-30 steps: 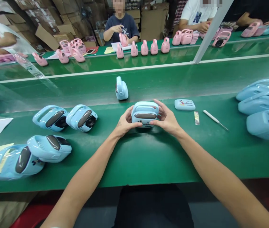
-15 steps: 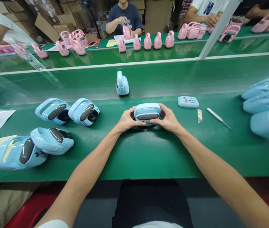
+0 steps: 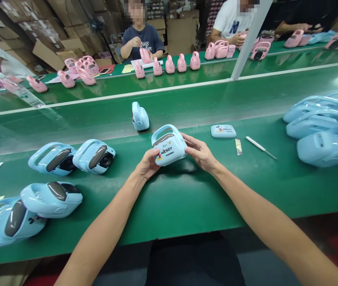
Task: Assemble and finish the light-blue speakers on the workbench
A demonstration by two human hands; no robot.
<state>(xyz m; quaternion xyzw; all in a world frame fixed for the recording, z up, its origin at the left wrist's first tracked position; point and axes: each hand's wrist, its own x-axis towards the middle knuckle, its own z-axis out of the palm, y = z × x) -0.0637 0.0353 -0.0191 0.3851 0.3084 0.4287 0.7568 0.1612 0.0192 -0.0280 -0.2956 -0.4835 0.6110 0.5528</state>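
Since before, the case [image 3: 169,147] tips up: printed face to camera, handle at 12 o'clock; left hand [image 3: 147,163] clamps its 7 o'clock corner, right hand [image 3: 200,153] curls round the 3 o'clock end. Long axis runs 9-to-3, centred between both hands, just over the belt [image 3: 187,198].

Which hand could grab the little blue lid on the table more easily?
Probably the right hand. The little blue lid lies just to its right, with nothing between. The left hand sits on the far side of the blue speaker that both hands hold.
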